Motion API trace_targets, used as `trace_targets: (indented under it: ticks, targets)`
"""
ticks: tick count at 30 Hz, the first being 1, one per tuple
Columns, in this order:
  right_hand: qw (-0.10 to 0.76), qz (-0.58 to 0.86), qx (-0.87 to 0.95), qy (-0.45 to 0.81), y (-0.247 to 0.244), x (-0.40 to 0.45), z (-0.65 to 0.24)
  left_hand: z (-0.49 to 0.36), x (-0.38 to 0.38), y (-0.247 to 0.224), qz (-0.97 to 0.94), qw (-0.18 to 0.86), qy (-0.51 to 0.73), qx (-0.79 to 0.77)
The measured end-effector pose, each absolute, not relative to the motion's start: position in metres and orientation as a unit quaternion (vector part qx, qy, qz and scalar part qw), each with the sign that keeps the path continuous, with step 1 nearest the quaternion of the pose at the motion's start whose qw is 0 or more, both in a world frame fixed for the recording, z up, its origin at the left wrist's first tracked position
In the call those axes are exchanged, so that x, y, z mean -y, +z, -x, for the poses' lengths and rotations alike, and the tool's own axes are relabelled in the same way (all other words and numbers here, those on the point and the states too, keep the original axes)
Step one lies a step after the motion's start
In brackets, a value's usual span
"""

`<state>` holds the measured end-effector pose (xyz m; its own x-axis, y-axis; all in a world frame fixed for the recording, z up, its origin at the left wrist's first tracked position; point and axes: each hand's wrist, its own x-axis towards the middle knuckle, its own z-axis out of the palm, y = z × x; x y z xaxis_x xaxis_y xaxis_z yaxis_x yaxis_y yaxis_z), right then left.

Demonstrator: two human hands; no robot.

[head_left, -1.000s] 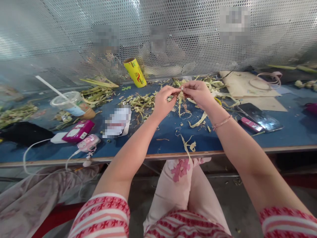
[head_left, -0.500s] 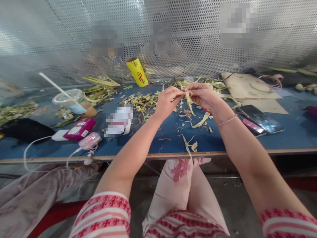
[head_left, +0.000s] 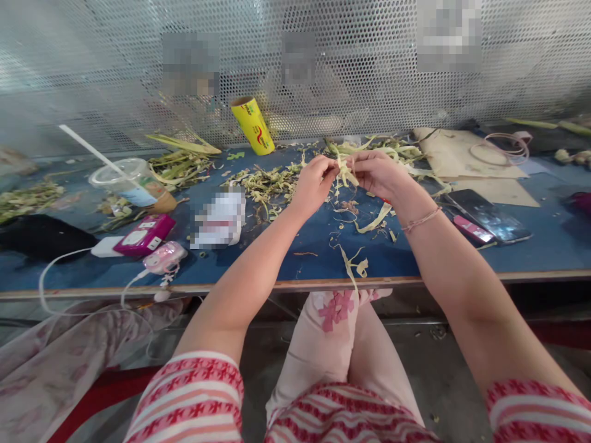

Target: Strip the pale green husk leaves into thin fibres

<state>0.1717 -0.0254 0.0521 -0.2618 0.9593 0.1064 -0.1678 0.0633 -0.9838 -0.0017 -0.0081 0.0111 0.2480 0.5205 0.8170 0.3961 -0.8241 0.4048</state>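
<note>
Between my hands, above the blue table [head_left: 397,261], is a small pale yellow-green piece of plant strip [head_left: 345,173]. My left hand [head_left: 316,181] pinches it from the left, fingers closed. From the right, my right hand [head_left: 376,175] grips the same piece with thumb and fingertips. A red object [head_left: 386,200] shows partly beneath my right hand, mostly hidden. Below my hands a curled pale strip [head_left: 375,220] lies on the table, and another thin strip [head_left: 349,264] hangs over the front edge. Dried plant scraps [head_left: 270,184] are heaped left of my left hand.
A yellow tube [head_left: 253,126] leans at the mesh wall. Left stand a plastic cup [head_left: 138,181] with a straw, a magenta box [head_left: 145,235], a cable and a phone [head_left: 220,218]. Right are brown paper [head_left: 455,154] and a dark phone [head_left: 489,215]. Another person's leg [head_left: 69,357] shows lower left.
The pale piece between my fingers has turned and now looks more spread out. My left fingers have curled in more. The whole view has shifted slightly.
</note>
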Motion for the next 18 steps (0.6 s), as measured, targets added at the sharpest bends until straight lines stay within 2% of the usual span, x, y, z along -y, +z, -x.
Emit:
trace_targets:
  ticks: [6, 14, 18]
  targets:
    - [0.481, 0.376, 0.538, 0.580, 0.048, 0.019, -0.170, -0.002, 0.009, 0.011, -0.771, 0.129, 0.539, -0.314]
    - [0.474, 0.415, 0.494, 0.599, 0.050, 0.018, -0.169, -0.015, 0.011, 0.003, -0.665, 0.378, 0.542, -0.350]
    - [0.457, 0.440, 0.498, 0.591, 0.052, 0.022, -0.169, -0.017, 0.012, 0.001, -0.642, 0.436, 0.531, -0.340]
